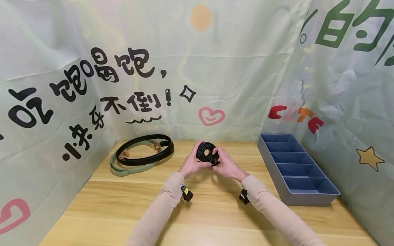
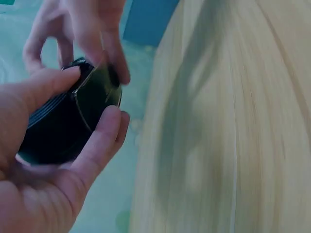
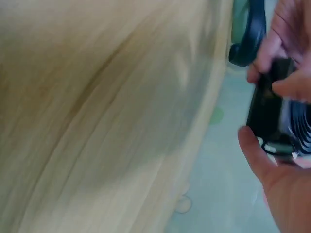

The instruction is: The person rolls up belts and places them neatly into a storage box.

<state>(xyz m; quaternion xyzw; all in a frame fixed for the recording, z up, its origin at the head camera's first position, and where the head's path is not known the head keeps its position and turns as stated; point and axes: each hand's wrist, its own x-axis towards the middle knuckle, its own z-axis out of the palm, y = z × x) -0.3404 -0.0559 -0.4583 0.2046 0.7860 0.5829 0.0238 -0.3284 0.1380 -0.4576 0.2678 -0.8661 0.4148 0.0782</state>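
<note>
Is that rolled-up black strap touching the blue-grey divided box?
Apart. The head view shows it: the right hand and a stretch of wooden table separate the rolled-up black strap from the blue-grey divided box.

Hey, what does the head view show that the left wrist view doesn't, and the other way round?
Only head: the black strap loop, the green strap and the five compartments of the blue-gray box.

Only left wrist, plainly: a glossy flat piece on the coil's outer side.

Both: the black coil, left hand, right hand and wooden table.
</note>
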